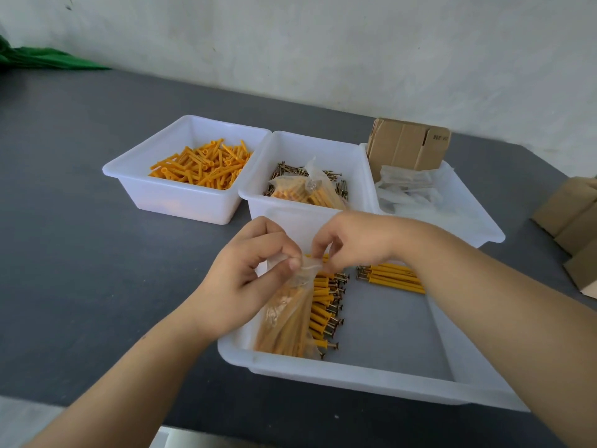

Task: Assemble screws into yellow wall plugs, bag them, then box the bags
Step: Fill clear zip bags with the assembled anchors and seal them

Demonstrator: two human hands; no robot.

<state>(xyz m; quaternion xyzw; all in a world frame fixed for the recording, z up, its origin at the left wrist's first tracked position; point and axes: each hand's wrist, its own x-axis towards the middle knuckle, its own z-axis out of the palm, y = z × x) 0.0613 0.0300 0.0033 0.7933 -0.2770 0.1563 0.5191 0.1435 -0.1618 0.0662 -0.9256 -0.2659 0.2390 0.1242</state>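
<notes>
Clear plastic bag (287,315) of assembled plugs sits in the near tray (371,376) at about six o'clock, its neck pinched by the left hand (248,279) and the right hand (352,242). Closing it well likely means twisting tight above the plugs. Loose assemblies (329,305) lie just beside; a filled bag (307,189) rests at twelve o'clock.

I see bare table (64,189) open to the left and far left. Three bins (181,202) stand in a row across the far side, touching. The near bin's (355,376) right half lies bare; cardboard (568,215) blocks the right edge.
</notes>
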